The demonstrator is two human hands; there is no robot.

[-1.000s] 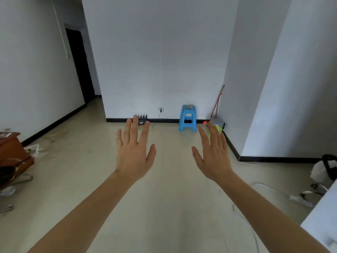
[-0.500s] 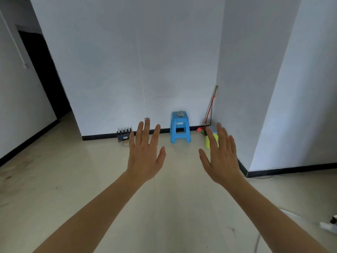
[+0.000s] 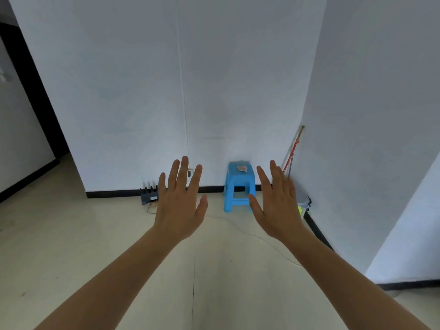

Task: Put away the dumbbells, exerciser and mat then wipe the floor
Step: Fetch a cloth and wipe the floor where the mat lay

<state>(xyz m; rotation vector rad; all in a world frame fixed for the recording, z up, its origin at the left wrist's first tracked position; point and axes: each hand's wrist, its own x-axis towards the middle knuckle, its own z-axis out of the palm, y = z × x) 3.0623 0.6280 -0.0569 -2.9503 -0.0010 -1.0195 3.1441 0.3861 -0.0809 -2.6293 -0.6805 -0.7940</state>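
Floor [image 3: 71, 246], pale, with two bare hands raised above it.
Left hand [image 3: 179, 203] and right hand [image 3: 277, 206] hover apart, fingers straight and spread, holding nothing. The floor runs beneath them to the white wall [image 3: 142, 91]. A blue stool [image 3: 239, 186] stands at 12 o'clock, a black pronged object [image 3: 148, 195] at 11 o'clock, and a stick [image 3: 296, 148] leans in the corner at 1 o'clock.

I can read no text from here; the pale sticker [image 3: 153, 198] on the dark device [image 3: 146, 199] at eleven o'clock is too blurred.
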